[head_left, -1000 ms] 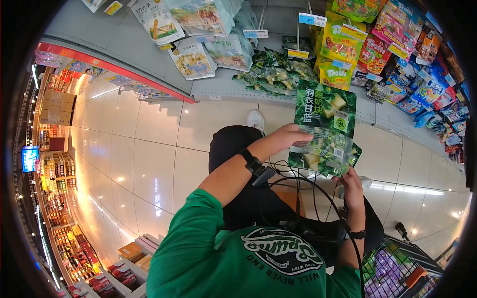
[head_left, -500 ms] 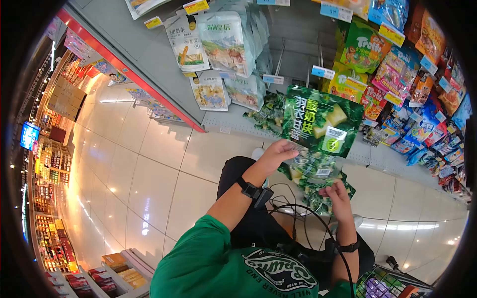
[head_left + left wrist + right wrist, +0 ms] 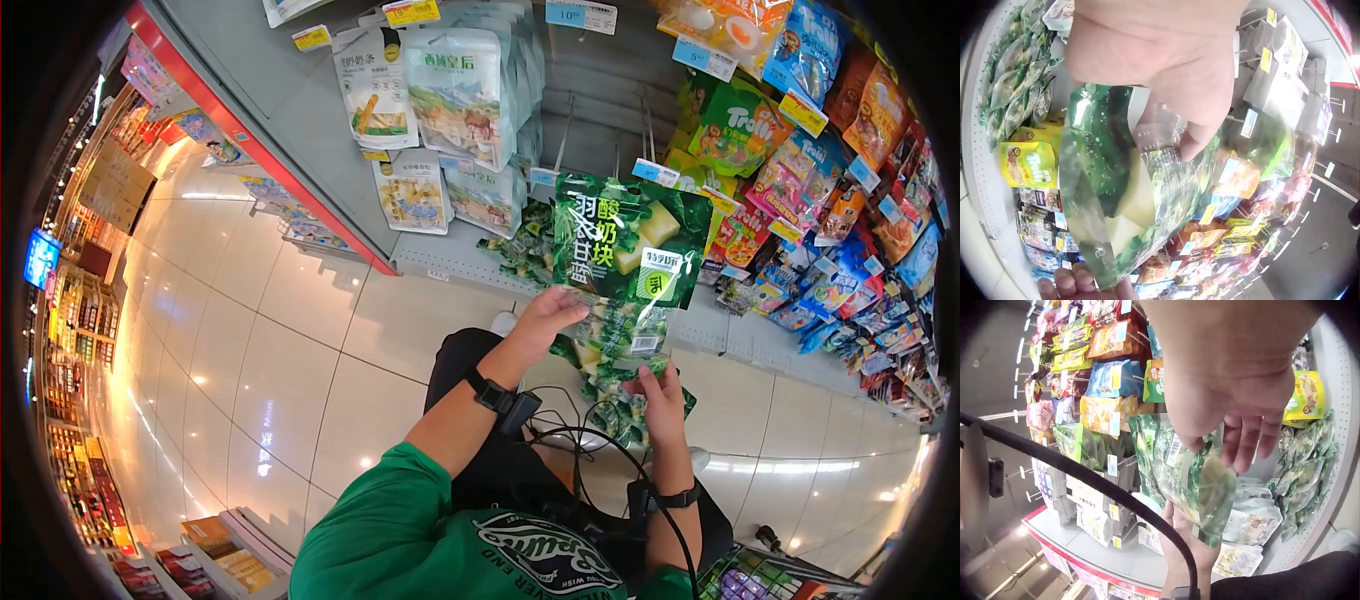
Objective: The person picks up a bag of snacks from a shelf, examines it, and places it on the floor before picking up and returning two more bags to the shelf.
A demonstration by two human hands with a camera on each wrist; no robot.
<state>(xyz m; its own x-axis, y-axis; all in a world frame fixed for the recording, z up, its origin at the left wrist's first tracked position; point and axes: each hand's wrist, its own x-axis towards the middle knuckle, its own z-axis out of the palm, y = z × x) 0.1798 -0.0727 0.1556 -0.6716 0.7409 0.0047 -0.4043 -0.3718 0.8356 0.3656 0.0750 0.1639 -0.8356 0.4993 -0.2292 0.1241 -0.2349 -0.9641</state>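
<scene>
A green snack bag (image 3: 625, 240) with large white and yellow lettering is held up before the shelf, its see-through lower part showing a barcode label. My left hand (image 3: 548, 320) pinches its left edge, thumb over the front. At the lower right edge, my right hand (image 3: 660, 402) pinches it between thumb and fingers. More green printed packaging (image 3: 612, 400) shows beneath this bag. In the left wrist view the bag (image 3: 1107, 200) hangs below the left palm. Pale cubes and green leaves are printed on the bag (image 3: 1213, 487) in the right wrist view.
Similar green bags (image 3: 520, 245) lie on the bottom shelf behind. White pouches (image 3: 460, 95) hang at left, gummy candy bags (image 3: 740, 130) at right. A black cable (image 3: 620, 450) runs past my right forearm. A wire cart (image 3: 760, 575) stands at lower right.
The view has tilted up toward the shelf. Both hands have shifted slightly left with the green snack bag, whose front now faces the head camera more squarely.
</scene>
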